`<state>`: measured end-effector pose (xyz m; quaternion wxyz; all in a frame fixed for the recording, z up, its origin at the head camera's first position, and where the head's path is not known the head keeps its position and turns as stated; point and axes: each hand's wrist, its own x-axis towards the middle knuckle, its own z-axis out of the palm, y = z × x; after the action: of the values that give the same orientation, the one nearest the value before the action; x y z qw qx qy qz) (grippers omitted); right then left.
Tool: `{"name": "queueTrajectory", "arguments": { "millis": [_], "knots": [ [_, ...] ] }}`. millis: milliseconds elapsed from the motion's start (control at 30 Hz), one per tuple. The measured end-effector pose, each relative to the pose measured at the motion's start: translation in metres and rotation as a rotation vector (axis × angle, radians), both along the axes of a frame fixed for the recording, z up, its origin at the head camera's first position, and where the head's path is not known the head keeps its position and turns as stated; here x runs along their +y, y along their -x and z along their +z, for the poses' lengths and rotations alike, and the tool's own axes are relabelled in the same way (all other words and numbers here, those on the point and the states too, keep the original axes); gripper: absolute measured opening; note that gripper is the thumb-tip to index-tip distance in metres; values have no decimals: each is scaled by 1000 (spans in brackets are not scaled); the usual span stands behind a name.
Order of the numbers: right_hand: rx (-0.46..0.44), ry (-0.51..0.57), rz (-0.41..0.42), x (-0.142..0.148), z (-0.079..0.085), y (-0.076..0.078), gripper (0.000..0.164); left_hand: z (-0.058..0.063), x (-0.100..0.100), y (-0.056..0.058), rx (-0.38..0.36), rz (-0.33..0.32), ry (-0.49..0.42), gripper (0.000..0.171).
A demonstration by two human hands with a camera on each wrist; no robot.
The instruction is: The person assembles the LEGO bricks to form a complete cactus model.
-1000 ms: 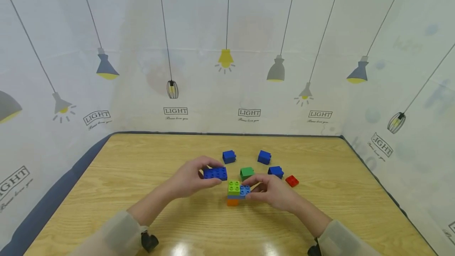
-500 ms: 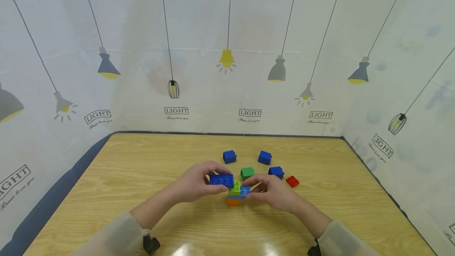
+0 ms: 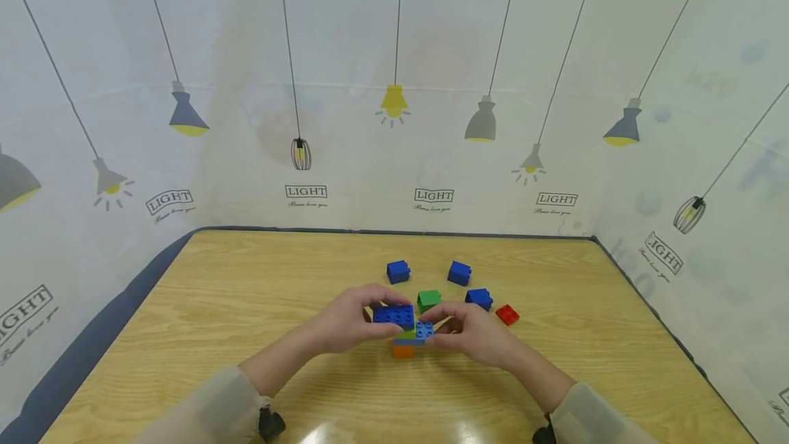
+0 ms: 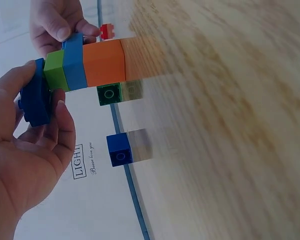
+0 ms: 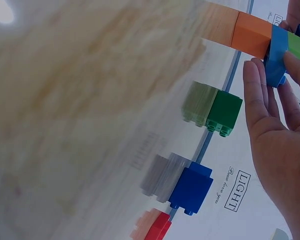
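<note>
My left hand (image 3: 353, 321) pinches a long dark blue toy brick (image 3: 393, 316) between thumb and fingers. That brick sits right at the top of the lime green brick (image 4: 56, 69), overhanging it to the left. Below the lime brick is a flat light blue brick (image 3: 424, 329), and an orange brick (image 3: 403, 350) at the bottom stands on the table. My right hand (image 3: 474, 334) pinches the free right end of the light blue brick, thumb in front and fingers behind. In the head view the dark blue brick hides most of the lime one.
Behind the stack a green brick (image 3: 428, 301) lies on the wooden table (image 3: 259, 266). Blue bricks lie around it: one (image 3: 398, 272) at the back left, another (image 3: 459, 273) at the back right, a third (image 3: 479, 299) nearer. A thin red brick (image 3: 507, 314) is farther right.
My left hand has brought the dark blue brick rightward and toward me, from beside the stack to over the lime green brick. The right hand has stayed on the light blue brick.
</note>
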<state>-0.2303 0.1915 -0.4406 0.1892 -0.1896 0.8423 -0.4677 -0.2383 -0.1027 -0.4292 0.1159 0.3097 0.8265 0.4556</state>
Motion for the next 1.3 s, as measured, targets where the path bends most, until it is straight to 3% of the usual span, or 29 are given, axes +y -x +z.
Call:
{"name": "queueTrajectory", "arguments": {
  "millis": [500,1067,1300],
  "knots": [
    [1,18,25,-1,0,0,31,-2,4,-2,-17,32,-6,35],
    [-19,63,9,-4,0,-1,32,-4,8,2,-105,51,-74,26],
    [-144,140,-28,-3,-4,2,36,-6,10,1,-140,41,-108,26]
  ]
}}
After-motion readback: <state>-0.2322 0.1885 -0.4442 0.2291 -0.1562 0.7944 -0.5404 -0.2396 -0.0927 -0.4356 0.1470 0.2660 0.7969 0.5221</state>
